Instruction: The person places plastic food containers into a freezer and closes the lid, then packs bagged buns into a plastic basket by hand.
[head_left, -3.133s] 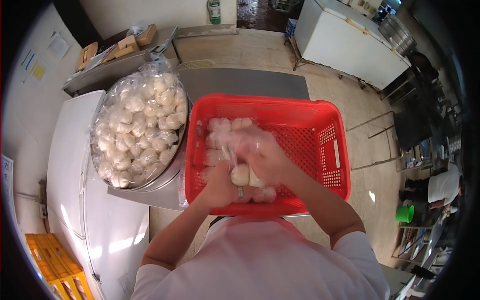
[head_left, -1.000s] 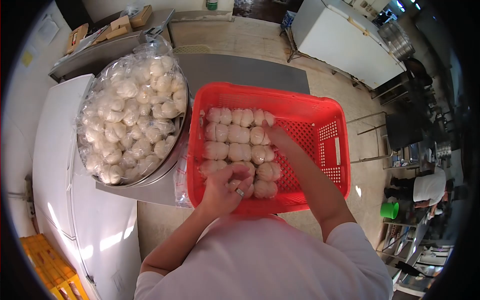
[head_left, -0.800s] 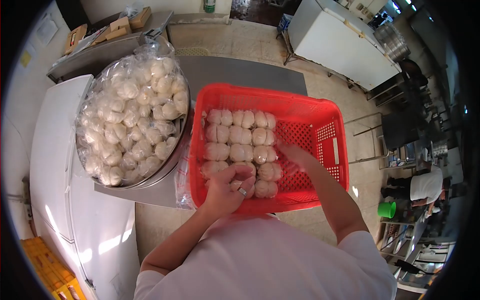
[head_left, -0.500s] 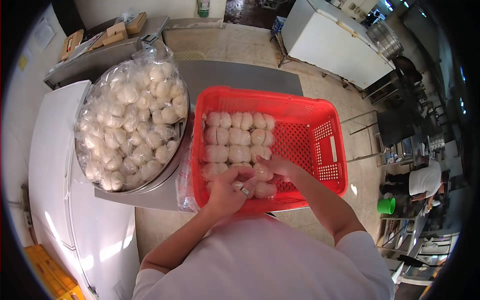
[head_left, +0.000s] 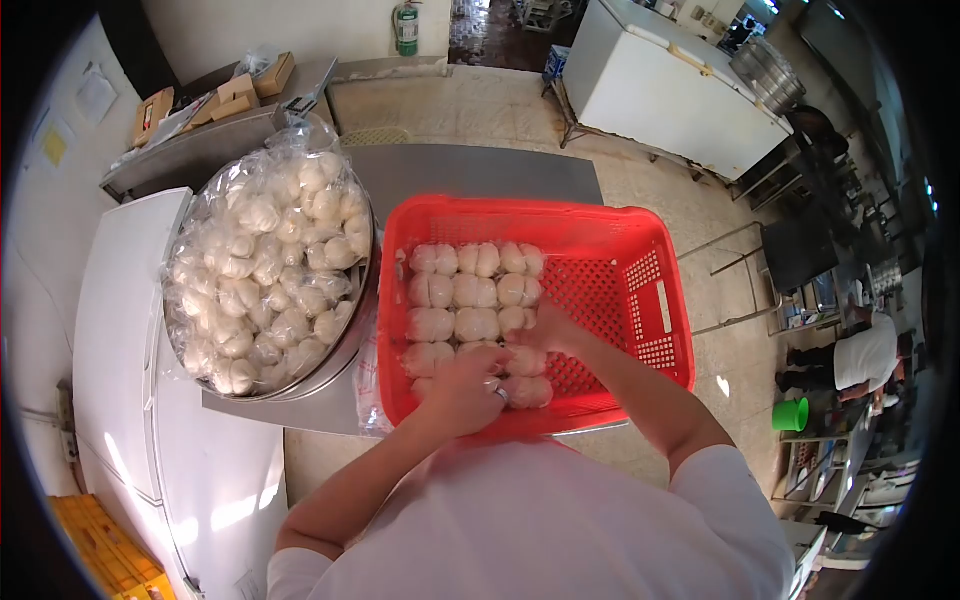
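Note:
Pale round buns in clear plastic (head_left: 478,292) fill rows along the left and middle of a red plastic basket (head_left: 655,235). My left hand (head_left: 465,392), with a ring on one finger, is closed over the near rows, its fingertips pressed on a bagged bun pack. Slightly blurred, my right hand (head_left: 552,330) curls around the right end of a pack in the third column. Its fingertips are partly hidden among the buns. Left of the basket, a large round metal pan (head_left: 372,255) is heaped with more bagged buns (head_left: 265,265).
Basket and pan stand on a grey metal table (head_left: 480,170). A white chest freezer (head_left: 660,95) is beyond it, and a white fridge (head_left: 125,340) lies left. At right are a metal-framed chair (head_left: 795,255), a green bucket (head_left: 790,414) and another person (head_left: 865,355) bending over.
The view has tilted so the scene sits slightly lower. My right hand has shifted away from me to a pack farther up the column; my left hand stays over the near rows.

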